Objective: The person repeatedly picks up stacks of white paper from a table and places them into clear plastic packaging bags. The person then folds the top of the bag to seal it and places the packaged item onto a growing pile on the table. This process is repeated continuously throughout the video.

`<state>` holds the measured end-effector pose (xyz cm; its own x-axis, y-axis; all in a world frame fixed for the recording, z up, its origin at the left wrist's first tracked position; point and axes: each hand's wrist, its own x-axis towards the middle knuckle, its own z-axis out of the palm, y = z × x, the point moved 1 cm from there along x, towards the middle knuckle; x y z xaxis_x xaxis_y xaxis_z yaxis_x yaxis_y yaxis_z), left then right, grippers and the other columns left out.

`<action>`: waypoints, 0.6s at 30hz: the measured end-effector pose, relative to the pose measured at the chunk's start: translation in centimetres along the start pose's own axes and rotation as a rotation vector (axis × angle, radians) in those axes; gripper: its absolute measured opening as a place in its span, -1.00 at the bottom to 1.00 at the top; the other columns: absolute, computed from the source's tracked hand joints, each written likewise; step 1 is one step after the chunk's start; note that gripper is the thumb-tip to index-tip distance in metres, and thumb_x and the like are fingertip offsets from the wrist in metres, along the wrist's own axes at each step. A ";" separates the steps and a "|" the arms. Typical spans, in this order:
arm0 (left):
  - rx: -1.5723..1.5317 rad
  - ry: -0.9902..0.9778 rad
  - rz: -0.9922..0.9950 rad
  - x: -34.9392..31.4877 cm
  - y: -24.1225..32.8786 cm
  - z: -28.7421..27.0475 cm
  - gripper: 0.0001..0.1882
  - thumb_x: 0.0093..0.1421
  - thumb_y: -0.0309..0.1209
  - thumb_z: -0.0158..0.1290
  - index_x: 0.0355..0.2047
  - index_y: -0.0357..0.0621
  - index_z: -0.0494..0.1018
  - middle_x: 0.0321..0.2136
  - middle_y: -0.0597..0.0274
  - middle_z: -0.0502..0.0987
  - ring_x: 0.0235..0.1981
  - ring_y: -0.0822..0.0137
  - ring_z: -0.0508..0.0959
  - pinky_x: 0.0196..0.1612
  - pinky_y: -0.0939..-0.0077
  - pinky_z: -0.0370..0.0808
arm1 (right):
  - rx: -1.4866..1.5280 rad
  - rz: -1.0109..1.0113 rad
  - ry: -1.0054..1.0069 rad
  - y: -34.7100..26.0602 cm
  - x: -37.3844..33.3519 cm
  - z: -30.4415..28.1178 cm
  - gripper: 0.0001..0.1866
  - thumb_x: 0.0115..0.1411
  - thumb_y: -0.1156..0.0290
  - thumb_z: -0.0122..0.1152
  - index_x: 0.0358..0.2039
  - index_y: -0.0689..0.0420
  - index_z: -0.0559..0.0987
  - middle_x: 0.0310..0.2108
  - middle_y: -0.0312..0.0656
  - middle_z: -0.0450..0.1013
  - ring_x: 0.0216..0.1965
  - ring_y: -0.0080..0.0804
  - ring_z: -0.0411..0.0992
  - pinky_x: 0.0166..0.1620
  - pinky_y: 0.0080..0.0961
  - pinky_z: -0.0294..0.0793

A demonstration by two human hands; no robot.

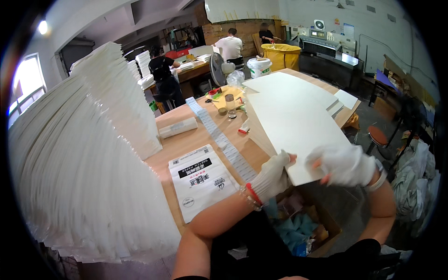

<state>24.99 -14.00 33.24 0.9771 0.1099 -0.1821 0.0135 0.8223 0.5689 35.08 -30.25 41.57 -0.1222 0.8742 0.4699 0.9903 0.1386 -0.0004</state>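
Note:
A tall pile of large white paper sheets (298, 112) lies on the table in front of me, its near corner pointing toward me. My left hand (273, 176), in a white knit glove with bare fingertips, is closed on the left edge of the sheets near that corner. At the right side of the same corner is my right hand (344, 165), gloved alike and smeared by motion. Its fingers bend in at the sheet's edge, but their grip is unclear. Left of the pile, a white printed packet (201, 184) lies flat beside a long strip of labels (217, 134).
High stacks of clear-wrapped white packs (88, 172) fill the left side. A white roll (178, 128), a glass jar (230, 105) and a white bucket (259, 68) stand or lie farther back. Below the table edge is a scrap-filled box (329, 231). A red stool (377, 135) stands right; other people sit behind.

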 end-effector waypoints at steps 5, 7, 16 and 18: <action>0.348 0.077 0.046 -5.9 1.1 -2.2 -0.59 0.02 -0.49 -0.02 -0.09 -0.36 0.26 -0.25 0.06 0.41 -0.21 0.23 0.47 -0.11 0.36 0.46 | 0.657 0.722 0.204 6.3 -8.0 3.4 -0.83 0.10 0.38 0.07 -0.41 0.24 0.46 -0.39 -0.16 0.43 -0.36 -0.39 0.42 -0.27 -0.51 0.43; 0.773 -0.082 0.218 -6.8 0.9 -3.4 -0.34 -0.02 -0.49 -0.04 0.12 -0.41 0.03 -0.10 -0.03 0.35 -0.14 0.20 0.46 -0.09 0.45 0.43 | 1.105 0.917 0.243 4.8 -9.6 8.0 -0.72 0.19 0.25 0.02 -0.31 0.24 0.44 -0.25 -0.14 0.41 -0.27 -0.41 0.40 -0.19 -0.48 0.42; 1.726 0.150 0.797 -9.9 -8.6 -12.9 -0.26 -0.11 -0.36 0.12 0.10 -0.35 0.13 0.07 -0.31 0.12 0.10 -0.18 0.18 0.12 0.12 0.17 | 0.980 0.773 0.625 -8.4 -6.6 26.1 -0.51 0.05 0.47 0.14 -0.01 0.31 0.25 -0.13 -0.07 0.35 -0.14 -0.32 0.35 -0.08 -0.46 0.35; 1.428 0.410 0.492 -9.6 -6.4 -21.2 -0.57 -0.04 -0.40 0.11 -0.11 -0.16 0.39 -0.19 -0.04 0.43 -0.20 0.12 0.47 -0.16 0.28 0.39 | 1.001 0.788 0.504 -7.6 -5.8 25.3 -0.57 0.04 0.50 0.14 -0.06 0.31 0.31 -0.18 -0.09 0.39 -0.19 -0.33 0.39 -0.13 -0.49 0.38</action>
<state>11.01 -8.47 14.39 0.8266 0.5328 0.1813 0.1370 -0.5029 0.8534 26.60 -24.64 16.48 0.6959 0.6450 0.3156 0.2893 0.1503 -0.9453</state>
